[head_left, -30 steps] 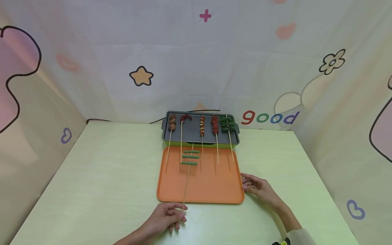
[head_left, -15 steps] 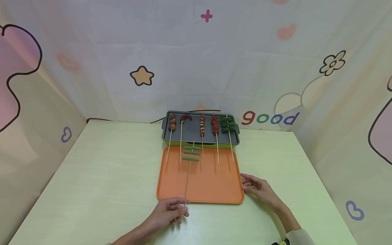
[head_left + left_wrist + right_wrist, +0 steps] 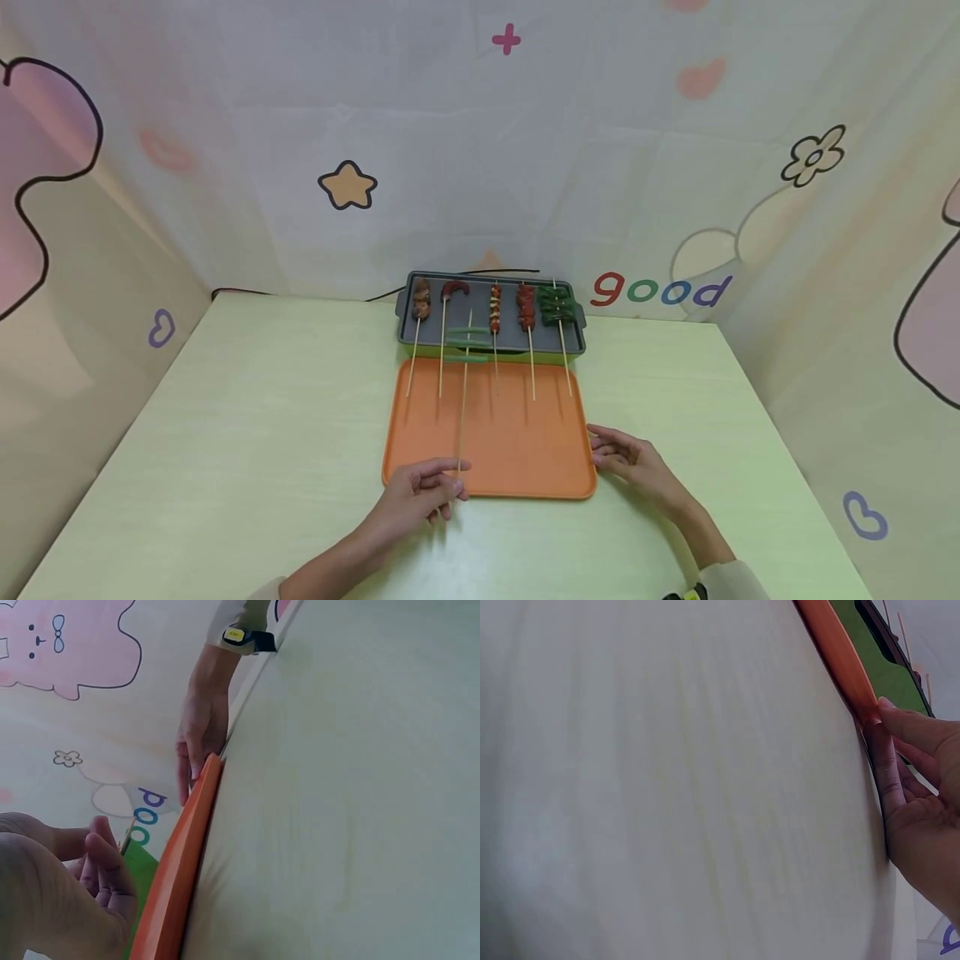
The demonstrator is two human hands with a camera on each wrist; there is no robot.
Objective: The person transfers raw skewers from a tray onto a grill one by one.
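Note:
My left hand (image 3: pixel 416 497) pinches the bottom end of a skewer (image 3: pixel 467 359) with several thin green bean-like pieces across it. That skewer points away from me. Its green pieces hang over the front of the grey grill pan (image 3: pixel 474 329), between a curled red skewer (image 3: pixel 455 288) and a thin red-and-yellow skewer (image 3: pixel 495 310). In the left wrist view the fingers hide most of the stick. My right hand (image 3: pixel 633 462) holds the right edge of an orange tray (image 3: pixel 525 450). Thumb and finger meet at its rim in the right wrist view.
More skewers lie in the pan, sticks overhanging the tray: brown pieces (image 3: pixel 422 300) at left, dark red pieces (image 3: pixel 527 307) and green leafy pieces (image 3: pixel 557 306) at right. A black cord (image 3: pixel 386 295) runs behind. The pale table (image 3: pixel 285 417) meets printed cloth walls (image 3: pixel 450 125).
My left hand has moved forward and slightly right, over the tray's front edge, carrying the green skewer from above the tray to the pan. My right hand stays at the tray.

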